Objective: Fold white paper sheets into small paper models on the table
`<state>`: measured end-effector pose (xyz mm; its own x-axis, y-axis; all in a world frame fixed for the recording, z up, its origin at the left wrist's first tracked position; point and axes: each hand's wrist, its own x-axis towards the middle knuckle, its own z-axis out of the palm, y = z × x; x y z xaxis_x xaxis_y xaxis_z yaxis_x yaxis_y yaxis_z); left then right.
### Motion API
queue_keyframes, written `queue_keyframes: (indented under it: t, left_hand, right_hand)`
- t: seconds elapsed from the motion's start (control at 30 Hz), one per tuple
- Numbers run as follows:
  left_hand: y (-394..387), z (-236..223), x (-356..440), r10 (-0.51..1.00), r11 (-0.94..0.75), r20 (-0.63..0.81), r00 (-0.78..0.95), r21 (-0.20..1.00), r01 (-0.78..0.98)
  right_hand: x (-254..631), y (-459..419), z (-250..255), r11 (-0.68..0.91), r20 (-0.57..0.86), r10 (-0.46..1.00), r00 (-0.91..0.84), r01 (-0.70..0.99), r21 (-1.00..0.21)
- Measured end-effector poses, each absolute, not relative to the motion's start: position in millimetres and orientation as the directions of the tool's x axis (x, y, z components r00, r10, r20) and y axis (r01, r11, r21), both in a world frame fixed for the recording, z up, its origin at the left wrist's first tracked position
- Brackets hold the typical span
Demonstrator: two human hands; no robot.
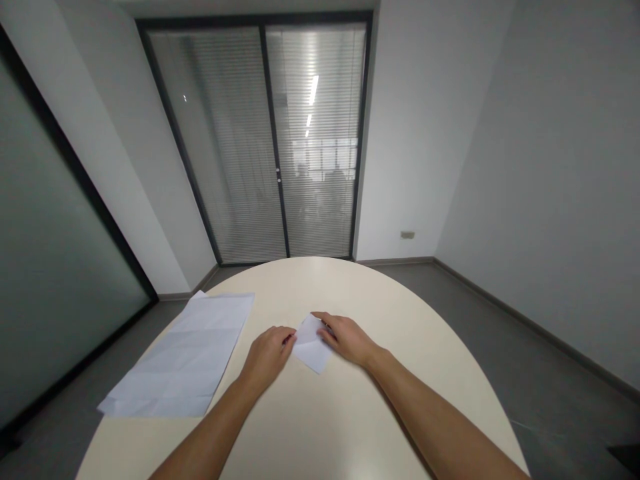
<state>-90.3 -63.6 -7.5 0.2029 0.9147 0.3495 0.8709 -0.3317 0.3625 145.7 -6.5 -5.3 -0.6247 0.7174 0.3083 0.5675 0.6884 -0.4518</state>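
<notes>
A small folded piece of white paper [311, 347] lies near the middle of the round table, one corner pointing toward me. My left hand [269, 353] has its fingers curled, thumb and forefinger closed on the paper's left edge. At the upper right, my right hand [347, 337] grips the paper between thumb and fingers, covering its right part. Creases run across the paper's surface. To the left of my left hand lies a stack of larger white sheets [187, 357] with faint fold lines.
The cream table [400, 373] has a curved edge on the far side and on the right. Beyond it stands a glass door with blinds [315, 200]. White walls and a grey floor [465, 320] surround the table. A small wall socket [407, 235] sits low at the back.
</notes>
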Motion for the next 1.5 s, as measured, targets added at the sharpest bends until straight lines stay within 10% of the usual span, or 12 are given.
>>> queue_keyframes:
  t: [0.93, 1.5]
  left_hand:
    - [-59, -18, -94, 0.809, -0.558, 0.418, 0.414, 0.323, 0.764]
    - [-59, -17, -95, 0.831, -0.534, 0.378, 0.409, 0.332, 0.778]
  right_hand:
    - [138, -12, -1, 0.837, 0.355, 0.545, -0.759, 0.474, -0.272]
    - [125, -32, 5, 0.589, -0.096, 0.757, -0.647, 0.738, -0.33]
